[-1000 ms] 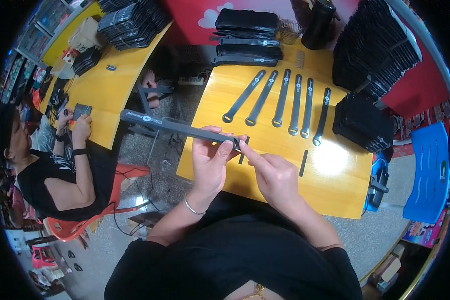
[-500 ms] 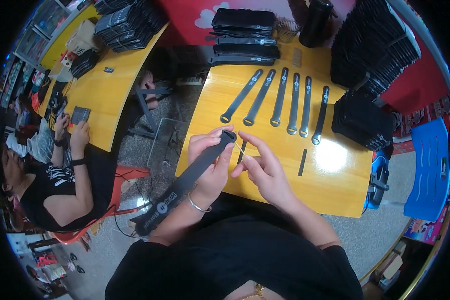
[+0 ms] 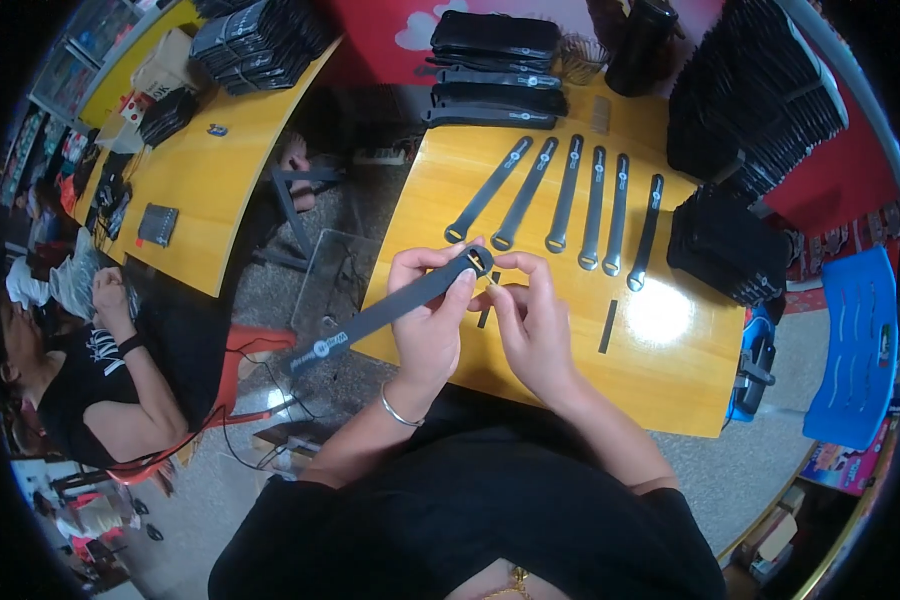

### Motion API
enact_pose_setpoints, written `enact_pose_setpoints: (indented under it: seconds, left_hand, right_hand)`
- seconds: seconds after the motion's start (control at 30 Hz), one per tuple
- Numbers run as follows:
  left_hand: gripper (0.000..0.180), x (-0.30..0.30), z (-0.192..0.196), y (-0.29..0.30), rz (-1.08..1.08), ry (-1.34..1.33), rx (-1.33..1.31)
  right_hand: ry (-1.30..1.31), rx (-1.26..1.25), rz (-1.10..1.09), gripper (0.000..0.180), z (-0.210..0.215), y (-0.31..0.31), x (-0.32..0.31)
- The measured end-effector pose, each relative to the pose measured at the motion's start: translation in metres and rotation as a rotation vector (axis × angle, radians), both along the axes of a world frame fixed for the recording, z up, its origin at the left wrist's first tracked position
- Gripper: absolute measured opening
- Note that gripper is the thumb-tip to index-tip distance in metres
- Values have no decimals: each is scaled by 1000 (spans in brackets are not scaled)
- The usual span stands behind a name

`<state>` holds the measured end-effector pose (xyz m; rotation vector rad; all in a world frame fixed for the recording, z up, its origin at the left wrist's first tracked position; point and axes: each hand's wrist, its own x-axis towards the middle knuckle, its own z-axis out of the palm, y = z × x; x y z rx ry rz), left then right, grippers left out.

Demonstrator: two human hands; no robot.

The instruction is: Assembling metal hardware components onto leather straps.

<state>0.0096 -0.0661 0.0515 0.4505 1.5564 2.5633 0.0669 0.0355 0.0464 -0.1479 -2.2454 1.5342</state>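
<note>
My left hand (image 3: 428,335) grips a black strap (image 3: 390,310) just below its slotted, rounded end, between thumb and fingers. The strap's long tail slants down to the left over my forearm, with pale print along it. Close by on the right, my right hand (image 3: 542,335) pinches a thin yellow band (image 3: 491,282) that runs at the slot; whether it passes through I cannot tell. The right index fingertip is at the strap's end. Beyond my hands several similar straps (image 3: 558,205) lie in a fanned row, slotted ends toward me.
Short black strips (image 3: 607,327) lie on the yellow table (image 3: 660,400). Black stacks stand at the back (image 3: 495,40) and right (image 3: 740,245), beside a tall bundled pile (image 3: 755,90). A dark bottle (image 3: 640,45) is behind. A person (image 3: 120,390) sits at another table on the left.
The strap's slotted end has risen slightly right and its tail has swung up. My right hand has moved closer to the slot, and less of the yellow band shows.
</note>
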Motion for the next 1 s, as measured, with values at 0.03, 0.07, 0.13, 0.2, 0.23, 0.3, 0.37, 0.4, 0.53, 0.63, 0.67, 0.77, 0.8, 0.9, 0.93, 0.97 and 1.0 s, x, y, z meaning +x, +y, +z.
enact_pose_setpoints:
  seconds: [0.03,0.07,0.13,0.2,0.23,0.3,0.37,0.4,0.53,0.63,0.67,0.77,0.8,0.9,0.93,0.97,1.0]
  left_hand:
    - [21,-1,-4,-1,1,-1,2]
    - [21,-2,-9,-2,-25,-84,56]
    - [22,-4,-13,-4,-50,-167,110]
    - [22,-6,-13,-5,-104,-321,142]
    - [22,-7,-14,-6,-104,-322,142]
    - [22,-9,-18,-9,-212,-299,179]
    - [22,-17,-22,-14,-240,-302,147]
    - [21,-23,-23,-17,-269,-304,115]
    - [24,-49,-11,-36,-541,-427,28]
    - [25,-38,-17,-27,-386,-344,2]
    - [27,-32,-25,-19,-261,-143,-91]
    - [26,-24,-31,-17,-177,10,-335]
    - [17,-24,-32,-18,-186,-38,-362]
    - [13,-26,-32,-22,-263,56,-481]
    - [13,-26,-32,-23,-263,56,-482]
    - [13,-25,-32,-24,-257,95,-502]
    - [14,-25,-31,-25,-251,134,-522]
  right_hand:
    - [-1,2,1,44,0,-1,0]
    - [-9,3,-28,43,0,-2,0]
    - [-17,5,-57,43,-1,-4,-2]
    - [84,113,-98,36,-4,-3,-6]
    - [83,113,-98,36,-5,-1,-9]
    - [192,291,-104,29,-8,7,-14]
    - [199,375,-68,29,-2,16,-16]
    - [205,458,-33,29,0,20,-16]
    - [222,503,44,30,3,25,-13]
    - [220,428,-36,28,1,14,-14]
    - [194,418,-65,27,-1,11,-13]
    - [148,406,-93,25,0,5,-11]
    - [129,403,-92,25,1,4,-10]
    - [45,323,-51,22,-4,7,-7]
    - [45,322,-50,22,-2,7,-6]
    - [3,268,-29,21,0,7,-6]
    - [-40,214,-8,20,2,7,-5]
